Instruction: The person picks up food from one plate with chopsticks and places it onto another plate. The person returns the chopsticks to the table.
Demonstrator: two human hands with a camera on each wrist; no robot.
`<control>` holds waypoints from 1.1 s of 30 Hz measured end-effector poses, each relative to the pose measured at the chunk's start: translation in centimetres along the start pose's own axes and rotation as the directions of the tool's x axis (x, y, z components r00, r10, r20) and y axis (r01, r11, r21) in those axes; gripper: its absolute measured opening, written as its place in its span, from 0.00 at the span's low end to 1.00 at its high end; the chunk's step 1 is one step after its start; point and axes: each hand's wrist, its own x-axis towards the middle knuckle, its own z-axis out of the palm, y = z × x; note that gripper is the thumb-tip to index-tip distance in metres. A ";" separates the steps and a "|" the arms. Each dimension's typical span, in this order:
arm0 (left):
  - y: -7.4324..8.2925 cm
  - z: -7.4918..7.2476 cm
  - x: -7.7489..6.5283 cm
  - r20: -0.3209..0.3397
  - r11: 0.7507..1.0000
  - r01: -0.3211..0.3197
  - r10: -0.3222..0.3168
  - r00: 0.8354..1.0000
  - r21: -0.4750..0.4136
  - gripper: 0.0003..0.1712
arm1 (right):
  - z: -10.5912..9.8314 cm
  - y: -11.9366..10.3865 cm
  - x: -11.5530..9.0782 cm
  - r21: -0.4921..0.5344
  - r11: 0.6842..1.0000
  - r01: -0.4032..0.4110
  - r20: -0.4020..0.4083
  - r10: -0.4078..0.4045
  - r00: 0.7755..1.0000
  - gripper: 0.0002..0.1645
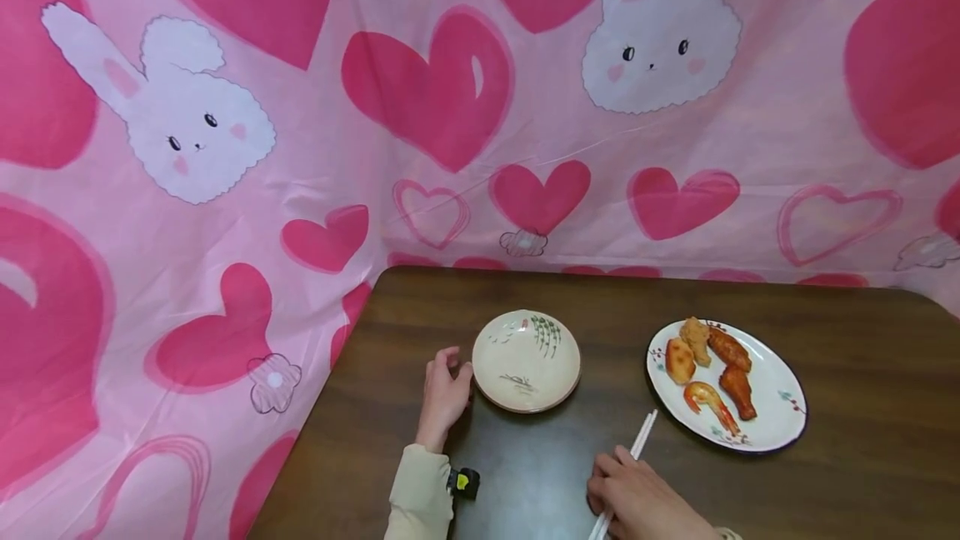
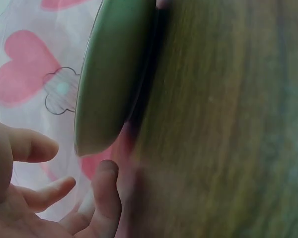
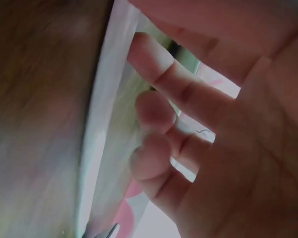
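Observation:
A small cream dish (image 1: 517, 373) with painted green leaves sits near the table's left side. My left hand (image 1: 444, 394) is just left of it, fingers loosely bent and holding nothing. In the left wrist view the fingertips (image 2: 108, 171) lie close to the side of the dish (image 2: 107, 74). My right hand (image 1: 641, 494) holds a pair of white chopsticks (image 1: 642, 433) near the table's front, their far ends pointing toward the large plate. In the right wrist view, fingers (image 3: 154, 111) curl beside the chopsticks (image 3: 102, 119); thumb contact is partly hidden.
A white oval plate (image 1: 776, 382) with a dark rim stands on the right of the brown wooden table (image 1: 862, 340). On it lie a shrimp (image 1: 711, 407), a drumstick (image 1: 737, 392) and other fried pieces. Pink heart-and-rabbit cloth (image 1: 450, 215) hangs behind and left of the table.

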 end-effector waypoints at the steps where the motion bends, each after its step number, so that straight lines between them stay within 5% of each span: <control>1: 0.1 -0.1 0.1 0.003 1.000 -0.001 0.001 1.000 0.008 0.23 | -0.1 -0.1 0.0 0.009 1.000 -0.008 0.000 0.008 1.000 0.14; 7: 0.4 -0.2 0.4 -0.027 0.999 -0.012 0.013 1.000 0.043 0.23 | -0.6 -0.2 0.2 0.115 0.989 -0.090 0.085 0.081 0.993 0.17; 14: 0.3 0.0 0.2 -0.007 0.995 -0.007 0.008 1.000 0.095 0.24 | -1.0 -0.9 0.3 0.159 0.982 -0.099 0.148 0.075 0.986 0.14; 17: 0.2 0.2 0.0 0.008 0.993 -0.009 0.008 1.000 0.118 0.24 | -2.0 -1.7 0.1 0.166 0.984 -0.063 0.093 0.048 0.994 0.10; 21: 0.4 0.5 -0.1 0.018 0.993 -0.014 0.012 1.000 0.120 0.24 | -4.5 -2.7 -1.4 0.186 0.979 0.080 -0.134 -0.055 0.989 0.08; 24: 0.5 0.6 -0.2 0.023 0.993 -0.023 0.020 1.000 0.116 0.24 | -5.9 -3.3 -2.8 0.187 0.959 0.212 -0.379 -0.128 0.916 0.11; 28: 0.4 0.6 -0.2 0.025 0.994 -0.030 0.027 0.999 0.106 0.23 | -7.0 -3.3 -3.7 0.055 0.947 0.316 -0.652 -0.205 0.729 0.12; 29: 0.4 0.6 -0.2 0.026 0.994 -0.029 0.026 0.999 0.104 0.23 | -7.2 -3.1 -3.8 0.036 0.952 0.304 -0.684 -0.198 0.702 0.12; 31: 0.4 0.6 -0.2 0.023 0.995 -0.020 0.018 1.000 0.098 0.22 | -7.4 -2.9 -3.9 -0.013 0.972 0.234 -0.721 -0.171 0.672 0.10; 33: 0.5 0.6 -0.2 0.025 0.995 -0.017 0.015 1.000 0.098 0.23 | -7.4 -2.8 -4.0 -0.016 0.991 0.132 -0.723 -0.103 0.683 0.10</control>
